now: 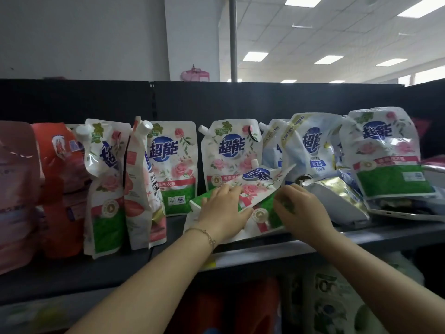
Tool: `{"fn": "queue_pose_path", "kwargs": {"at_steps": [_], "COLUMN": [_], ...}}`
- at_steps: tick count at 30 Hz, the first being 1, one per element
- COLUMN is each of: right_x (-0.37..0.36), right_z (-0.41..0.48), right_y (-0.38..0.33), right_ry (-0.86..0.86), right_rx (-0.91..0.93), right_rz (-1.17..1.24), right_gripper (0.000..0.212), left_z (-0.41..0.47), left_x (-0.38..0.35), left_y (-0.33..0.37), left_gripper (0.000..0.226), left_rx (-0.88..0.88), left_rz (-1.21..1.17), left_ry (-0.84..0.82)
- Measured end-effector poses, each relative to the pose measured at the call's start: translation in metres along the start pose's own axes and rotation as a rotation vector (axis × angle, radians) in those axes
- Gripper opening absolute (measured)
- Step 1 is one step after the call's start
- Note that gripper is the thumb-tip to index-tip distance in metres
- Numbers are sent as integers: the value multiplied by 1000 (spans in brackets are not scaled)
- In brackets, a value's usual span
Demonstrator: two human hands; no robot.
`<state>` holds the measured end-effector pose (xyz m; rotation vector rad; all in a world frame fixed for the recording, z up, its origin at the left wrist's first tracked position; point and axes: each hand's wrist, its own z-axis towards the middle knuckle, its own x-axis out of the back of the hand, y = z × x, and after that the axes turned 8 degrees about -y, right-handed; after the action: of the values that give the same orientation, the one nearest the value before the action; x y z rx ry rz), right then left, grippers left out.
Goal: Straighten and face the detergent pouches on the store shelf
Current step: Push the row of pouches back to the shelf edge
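Observation:
A white-and-green rose-print detergent pouch [255, 189] lies tipped over near the front of the dark shelf [375, 233], its cap pointing up and back. My left hand [222, 210] grips its left part, thumb over the front face. My right hand [301, 208] pinches its right edge. Behind it stand two upright rose pouches [173, 165] [230, 153]. Left of those, two more pouches [106, 186] [142, 184] stand turned sideways and leaning. Pale blue pouches [310, 148] and another rose pouch [387, 153] stand at the right.
A silver-gold pouch [337, 196] lies flat at the right, beside a flat white thing [409, 214]. Orange-red pouches [60, 189] and a pink one [16, 196] fill the left end. A black back panel [216, 102] closes the shelf. More goods sit on the shelf below.

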<state>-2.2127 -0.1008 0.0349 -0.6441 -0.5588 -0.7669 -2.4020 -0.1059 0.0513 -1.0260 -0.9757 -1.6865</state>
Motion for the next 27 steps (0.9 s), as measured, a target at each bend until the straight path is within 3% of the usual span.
{"fn": "queue_pose_path", "kwargs": {"at_steps": [3,5,7,10,14,18,20,22,24,27], "right_x": [-5,-8,-9,-8,-5,3,6,6,-1,-26], "right_z": [4,8,12,18,21,21,25,30,36,42], "right_y": [-2,-3,-4,-2,-1,-1,-5,-15,-29,-53], "right_ry": [-9,1,9,34,120,209,108,-173,-440,-633], "right_rx": [61,100,118,141,203,257,285,315,345,377], "right_rz": [-66,-72,-52,-21,14,54,77,63,-53,-240], "right_gripper": [11,12,12,10,8,10,7,10,33,72], "left_z": [10,15,20,31,39,43,40,34,30,21], "left_x": [-6,-10,-12,-13,-16,-5,5,15,24,30], "left_y": [7,16,25,32,38,24,8,-8,-22,-46], "left_gripper": [50,41,33,35,22,26,29,28,30,32], "left_rx": [5,-82,-156,-132,-124,20,132,229,313,333], "left_rz": [58,147,201,186,334,121,-120,-335,-422,-475], "left_ry": [-49,-48,-15,38,164,347,437,564,702,831]}}
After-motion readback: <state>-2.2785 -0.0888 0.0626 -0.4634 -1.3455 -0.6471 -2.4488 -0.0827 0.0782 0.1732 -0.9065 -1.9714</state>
